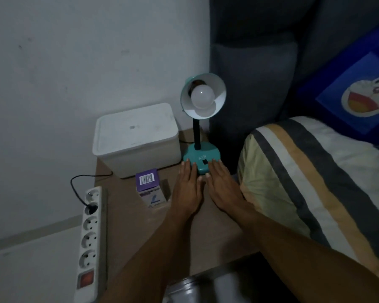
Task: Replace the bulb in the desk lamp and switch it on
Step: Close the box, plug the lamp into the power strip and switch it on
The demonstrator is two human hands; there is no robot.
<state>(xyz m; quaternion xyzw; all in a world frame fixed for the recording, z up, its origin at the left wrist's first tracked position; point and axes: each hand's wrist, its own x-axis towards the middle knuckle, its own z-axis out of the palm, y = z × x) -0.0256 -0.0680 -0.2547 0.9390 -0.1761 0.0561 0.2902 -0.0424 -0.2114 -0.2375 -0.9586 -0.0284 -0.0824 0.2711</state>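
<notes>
teal plastic desk lamp (200, 132) stands upright on the brown wooden bedside table (127, 226), at the far right corner, base just beside the white lidded plastic box (136, 139). its white frosted bulb (202, 96) sits in the round teal shade, unlit, facing me. a black rocker switch (204, 162) shows on the base top.

my left hand (187, 186) lies flat, fingers straight, tips touching the left front edge of the lamp base; it holds nothing. my right hand (222, 185) lies flat beside it, fingers straight, tips at the right front edge of the base; it holds nothing. the two thumbs are nearly touching.

a purple and white cardboard bulb carton (150, 188) stands just left of my left hand. a white multi-socket power strip (90, 239) lies along the table's left edge with one black plug (92, 208) inserted. a striped pillow (311, 189) lies to the right.
</notes>
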